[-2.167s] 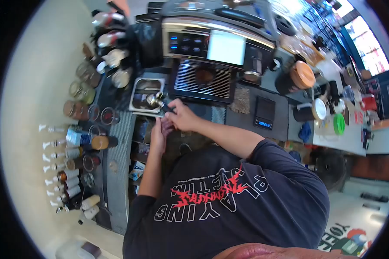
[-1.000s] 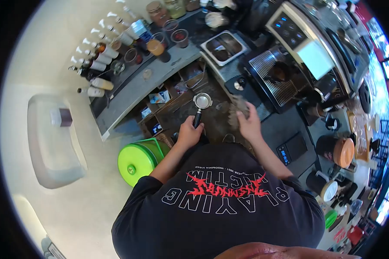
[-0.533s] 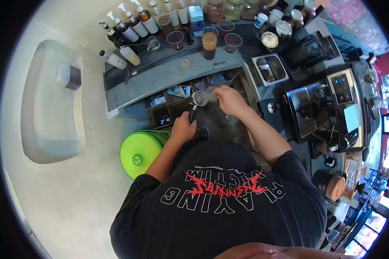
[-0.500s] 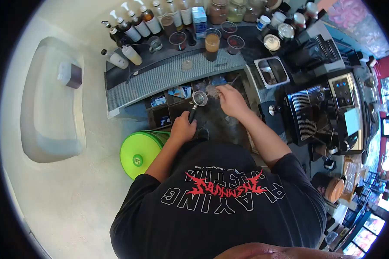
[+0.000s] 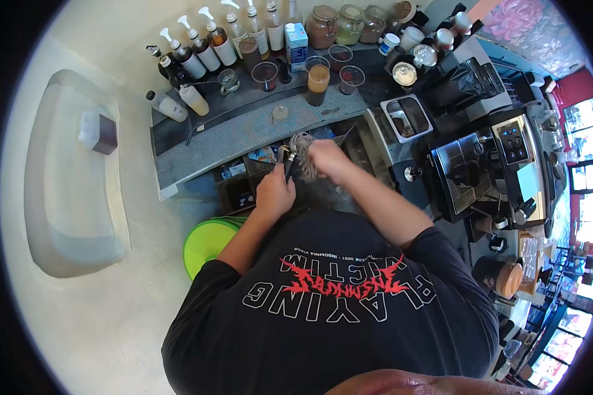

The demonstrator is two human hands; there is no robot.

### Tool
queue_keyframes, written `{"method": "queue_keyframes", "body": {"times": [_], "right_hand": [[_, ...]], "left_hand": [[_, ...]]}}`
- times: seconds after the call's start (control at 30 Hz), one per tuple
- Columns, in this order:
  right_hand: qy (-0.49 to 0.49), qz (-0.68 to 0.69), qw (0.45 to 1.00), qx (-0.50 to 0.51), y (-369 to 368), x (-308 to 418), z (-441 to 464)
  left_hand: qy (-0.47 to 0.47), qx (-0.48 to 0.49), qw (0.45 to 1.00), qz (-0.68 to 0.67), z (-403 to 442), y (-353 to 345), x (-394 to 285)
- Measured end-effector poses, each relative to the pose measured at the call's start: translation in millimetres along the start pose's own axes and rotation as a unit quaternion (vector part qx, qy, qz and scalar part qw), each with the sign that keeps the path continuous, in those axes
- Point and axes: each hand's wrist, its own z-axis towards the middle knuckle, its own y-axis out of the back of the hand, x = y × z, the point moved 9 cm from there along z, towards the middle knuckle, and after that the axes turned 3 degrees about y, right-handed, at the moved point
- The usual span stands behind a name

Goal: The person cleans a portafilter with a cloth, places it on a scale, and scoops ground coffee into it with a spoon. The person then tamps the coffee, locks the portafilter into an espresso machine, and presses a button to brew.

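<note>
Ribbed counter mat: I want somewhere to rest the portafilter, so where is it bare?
Beyond the left hand, the ribbed mat is bare between the small clear container and the dark utensil. Behind it is crowded: pump bottles, plastic cups, glass jars.

black t-shirt point(image 5: 336, 349) | short sleeves point(image 5: 445, 260) | white-outlined lettering point(image 5: 340, 313) | jagged red print point(image 5: 344, 284) | hands point(image 5: 276, 192) bare

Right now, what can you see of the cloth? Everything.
The cloth is grey-brown, crumpled and looks like soft fabric. The right hand grips it on one side. One bunched part covers most of the head of the portafilter, and another fold trails toward the person's body. It is held off the counter, near its front edge. Weave and full outline can't be made out.
</note>
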Motion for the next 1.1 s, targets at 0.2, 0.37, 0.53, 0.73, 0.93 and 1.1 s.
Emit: {"method": "queue_keyframes", "body": {"times": [0.2, 0.37, 0.53, 0.73, 0.93, 1.1], "right_hand": [[0.236, -0.316, 0.918, -0.037, -2, 62, -30], [0.309, -0.576, 0.745, -0.135, -8, 73, -38], [0.005, 0.069, 0.998, -0.006, 53, 2, 20], [0.294, -0.012, 0.929, -0.223, 72, 86, -61], [0.310, -0.415, 0.836, -0.182, 49, 22, -83], [0.099, -0.216, 0.928, -0.285, 143, -67, -150]], "left_hand": [[0.019, 0.034, 0.999, -0.015, 23, 14, 0], [-0.053, -0.010, 0.998, 0.021, 32, 13, -14], [-0.044, 0.016, 0.999, 0.003, 27, -11, -4], [-0.020, 0.038, 0.996, -0.075, 24, -21, -11], [-0.017, 0.117, 0.988, -0.099, 20, -28, -38], [-0.092, 0.210, 0.970, -0.077, 3, -84, -35]]}}
